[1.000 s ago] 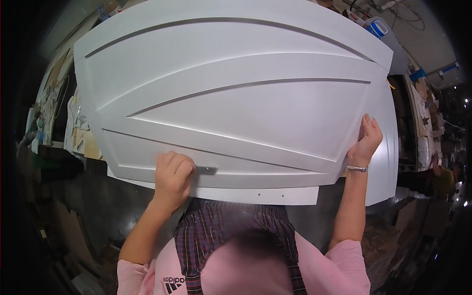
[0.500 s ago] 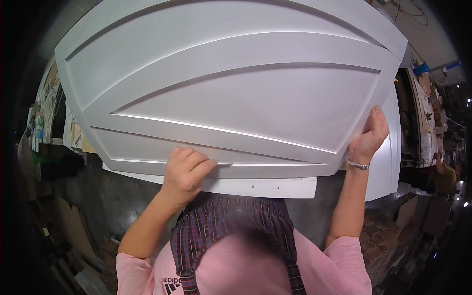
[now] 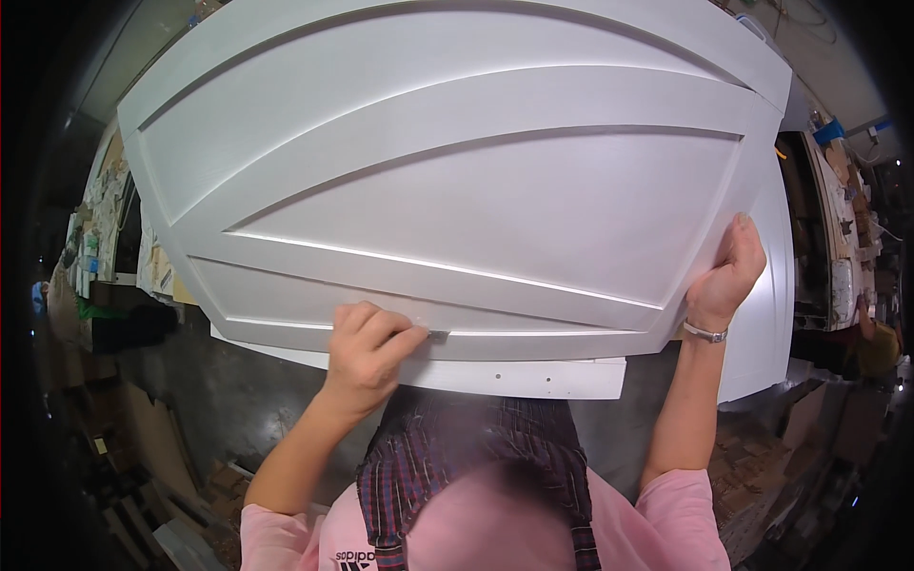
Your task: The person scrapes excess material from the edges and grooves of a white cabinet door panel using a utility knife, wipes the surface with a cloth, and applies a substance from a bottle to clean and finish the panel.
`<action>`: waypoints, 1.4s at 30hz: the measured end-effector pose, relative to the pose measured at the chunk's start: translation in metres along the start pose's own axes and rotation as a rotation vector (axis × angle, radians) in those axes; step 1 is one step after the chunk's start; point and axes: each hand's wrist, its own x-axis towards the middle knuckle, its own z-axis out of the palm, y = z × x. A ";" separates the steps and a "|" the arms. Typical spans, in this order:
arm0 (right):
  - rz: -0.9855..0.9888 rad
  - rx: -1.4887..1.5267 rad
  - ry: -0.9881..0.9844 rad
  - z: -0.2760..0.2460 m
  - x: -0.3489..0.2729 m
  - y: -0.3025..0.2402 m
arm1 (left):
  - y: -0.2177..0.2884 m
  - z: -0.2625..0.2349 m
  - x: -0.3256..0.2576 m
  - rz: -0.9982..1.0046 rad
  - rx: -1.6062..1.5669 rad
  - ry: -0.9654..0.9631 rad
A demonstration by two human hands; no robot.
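A large white panel with raised curved and slanted strips fills the upper and middle view, tilted in front of me. My left hand is closed at its near edge, fingers pinched on a small thin grey piece. That piece lies against the near border strip, just beside the long recess; its exact kind is too small to make out. At the panel's right edge my right hand grips the rim, thumb upward along the side, other fingers hidden beneath. A watch or bracelet circles the right wrist.
Under the panel's near edge lies a white board with small holes. Another white panel stands at the right. Cluttered benches line the right side, and stacked cardboard lies on the floor. Someone in yellow is at the far right.
The whole scene sits slightly lower and further right in view. My left hand remains at the near border, with more of the grey piece showing. My right hand keeps its grip.
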 end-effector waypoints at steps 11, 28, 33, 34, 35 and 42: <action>0.037 -0.034 -0.050 -0.012 0.009 0.007 | -0.009 0.005 0.003 0.037 -0.066 0.031; 0.010 -0.031 0.023 0.006 0.007 0.005 | -0.015 0.005 0.012 0.158 -0.056 0.001; 0.025 -0.045 0.015 0.002 0.008 0.011 | -0.020 0.005 0.012 0.170 -0.098 -0.045; 0.036 -0.032 0.017 0.002 0.008 0.010 | -0.019 0.005 0.012 0.167 -0.099 -0.044; 0.042 -0.026 0.018 0.002 0.008 0.010 | -0.019 0.005 0.012 0.164 -0.100 -0.043; 0.047 -0.004 0.028 0.001 0.009 0.013 | -0.010 0.016 0.007 0.149 -0.031 0.015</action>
